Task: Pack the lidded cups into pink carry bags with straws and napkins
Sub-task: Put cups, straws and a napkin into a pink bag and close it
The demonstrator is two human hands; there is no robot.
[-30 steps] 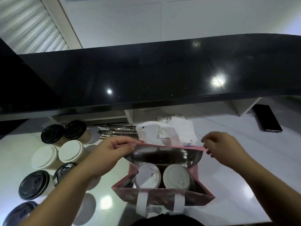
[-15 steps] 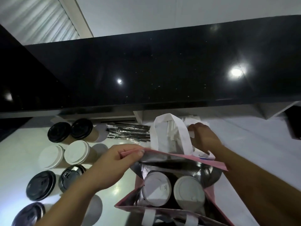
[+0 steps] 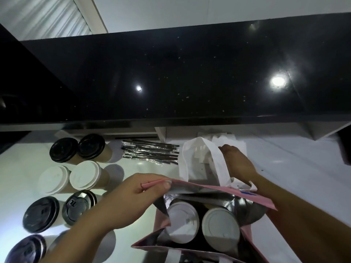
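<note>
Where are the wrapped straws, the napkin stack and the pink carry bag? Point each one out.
wrapped straws (image 3: 150,155), head view, middle of the bundle.
napkin stack (image 3: 236,142), head view, top sheet.
pink carry bag (image 3: 252,196), head view, far rim.

Pink bag (image 3: 254,198) open w/ 2 white-lidded cups (image 3: 201,224) upright inside, foil-lined

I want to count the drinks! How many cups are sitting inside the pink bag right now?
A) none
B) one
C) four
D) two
D: two white-lidded cups, one and another, stand side by side inside the pink bag, whose rim the left hand holds open.
</note>
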